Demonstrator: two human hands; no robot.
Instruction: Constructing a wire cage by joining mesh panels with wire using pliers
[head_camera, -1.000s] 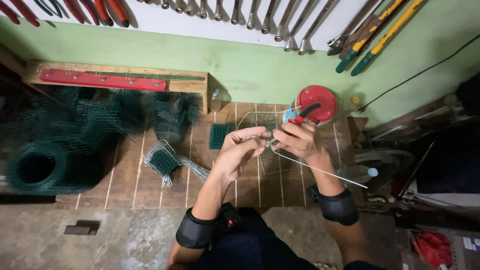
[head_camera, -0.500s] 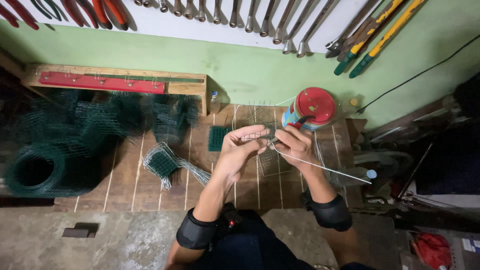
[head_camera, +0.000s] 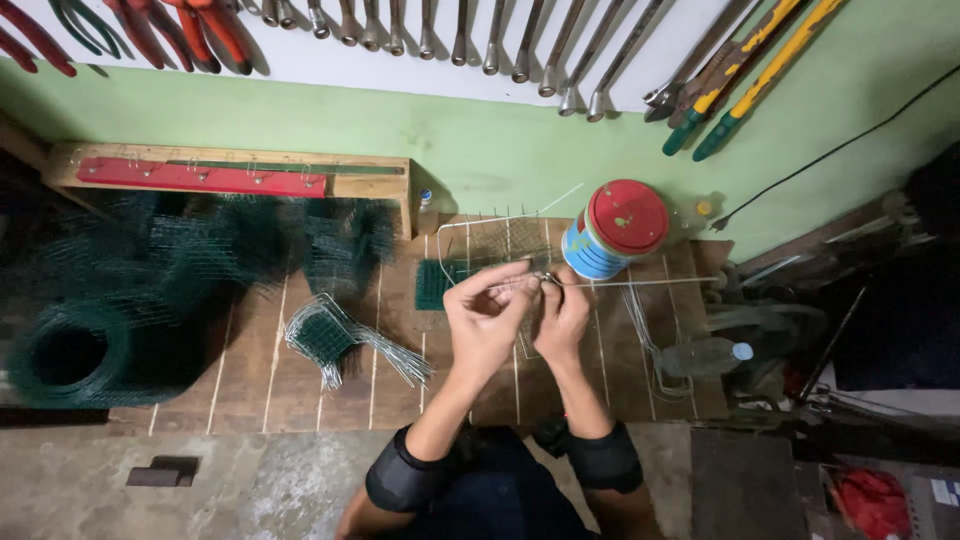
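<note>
Pretty dim shop corner: green wall with a white tool board just above it, wooden plank platform butted against its foot, bare concrete floor beyond that.

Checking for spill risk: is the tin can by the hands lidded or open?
Lidded. The blue tin can stands upright on the wooden bench, a red lid covering its whole top. Contents cannot be seen.

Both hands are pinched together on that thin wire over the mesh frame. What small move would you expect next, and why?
Probably a short twist of the wire with the right hand while the left hand steadies the joint. Both hands' fingertips meet at one spot above the wire mesh frame, and the long free end of the wire sticks out to the right, past the red-lidded can, not yet wound in.
</note>
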